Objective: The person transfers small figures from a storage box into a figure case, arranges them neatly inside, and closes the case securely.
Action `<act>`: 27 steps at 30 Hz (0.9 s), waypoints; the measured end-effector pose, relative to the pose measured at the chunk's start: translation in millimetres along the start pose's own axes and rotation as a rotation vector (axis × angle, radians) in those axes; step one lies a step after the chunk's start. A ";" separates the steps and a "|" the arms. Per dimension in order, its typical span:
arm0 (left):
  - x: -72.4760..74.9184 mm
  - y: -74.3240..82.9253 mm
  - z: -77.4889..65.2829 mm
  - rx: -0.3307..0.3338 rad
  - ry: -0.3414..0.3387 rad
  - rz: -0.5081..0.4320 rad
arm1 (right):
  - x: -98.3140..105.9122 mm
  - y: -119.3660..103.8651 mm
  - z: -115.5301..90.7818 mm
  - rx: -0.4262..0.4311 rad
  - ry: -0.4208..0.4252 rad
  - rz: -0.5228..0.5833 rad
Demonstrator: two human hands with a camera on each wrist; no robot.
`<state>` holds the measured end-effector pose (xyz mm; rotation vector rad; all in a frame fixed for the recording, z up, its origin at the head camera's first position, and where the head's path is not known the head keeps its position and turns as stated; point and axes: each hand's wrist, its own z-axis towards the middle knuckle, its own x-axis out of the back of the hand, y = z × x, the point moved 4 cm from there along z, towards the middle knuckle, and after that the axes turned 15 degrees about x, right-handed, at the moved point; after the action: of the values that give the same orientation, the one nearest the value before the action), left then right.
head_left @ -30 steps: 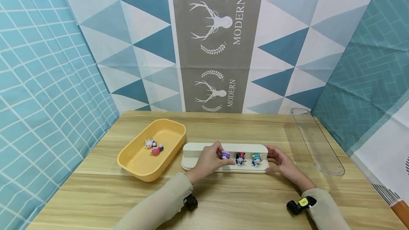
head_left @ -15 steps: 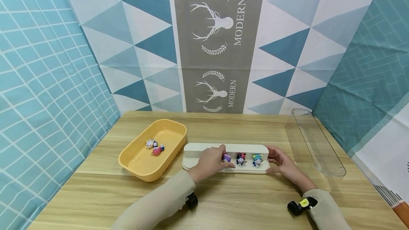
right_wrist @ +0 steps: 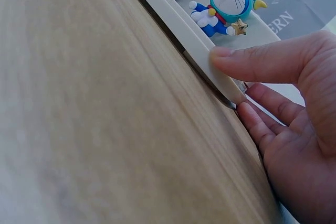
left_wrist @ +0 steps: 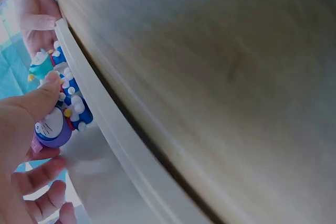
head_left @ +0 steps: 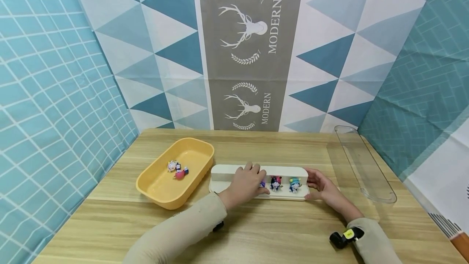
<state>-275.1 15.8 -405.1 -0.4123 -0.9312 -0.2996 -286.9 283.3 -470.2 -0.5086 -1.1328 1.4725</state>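
My left hand (head_left: 243,184) pinches a small cat figurine with a purple hat (left_wrist: 52,127), its thumb in front and fingers behind. That figurine stands upright on a long cream display stand (head_left: 220,186) and is mostly hidden by the hand in the head view. To its right on the stand are a figurine with a red-and-black hat (head_left: 276,182) and one with a teal hat (right_wrist: 231,1). My right hand (head_left: 326,190) grips the stand's right end, thumb (right_wrist: 228,62) on the front rim and fingers around the end and back.
A yellow-orange tray (head_left: 152,194) sits left of the stand, with two figurines lying in it, one white-headed (head_left: 172,166) and one pinkish-red (head_left: 179,174). A clear plastic cover (head_left: 360,162) lies at the right of the wooden table (head_left: 278,231). Patterned cloth hangs behind.
My left hand has shifted slightly right and turned over the purple-hatted figurine, covering more of it. The right hand has kept its grip on the stand.
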 end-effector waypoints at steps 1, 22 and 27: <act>-0.4 0.2 0.1 -0.007 0.010 0.021 | -0.1 0.2 -0.1 0.001 0.001 0.000; -14.7 -3.3 5.3 -0.101 0.006 0.275 | -0.8 -1.4 0.7 -0.007 0.005 -0.005; -13.9 -5.2 6.4 -0.095 -0.039 0.270 | -1.0 -3.0 0.5 -0.001 0.009 -0.007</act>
<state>-289.7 15.1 -412.1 -0.6262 -0.8890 -0.0890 -285.5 281.8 -467.7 -0.5106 -1.1276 1.4622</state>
